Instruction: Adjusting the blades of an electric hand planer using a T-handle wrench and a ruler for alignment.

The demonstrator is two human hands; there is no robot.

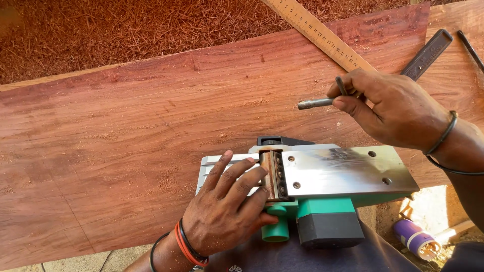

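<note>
A green and grey electric hand planer (322, 211) lies upside down on my lap and against a wide reddish wooden plank (126, 131), its shiny metal sole plate (343, 171) facing up. My left hand (227, 206) rests flat on the front part of the sole, fingers next to the cutter drum (275, 174). My right hand (388, 108) hovers above the plank, gripping a small metal socket wrench (315, 103) whose tip points left.
A wooden ruler (322, 35) lies diagonally on the plank at top right, beside a dark flat tool (428, 53). Reddish wood shavings (126, 30) cover the ground beyond the plank. A purple cylindrical object (416, 239) lies on the ground at lower right.
</note>
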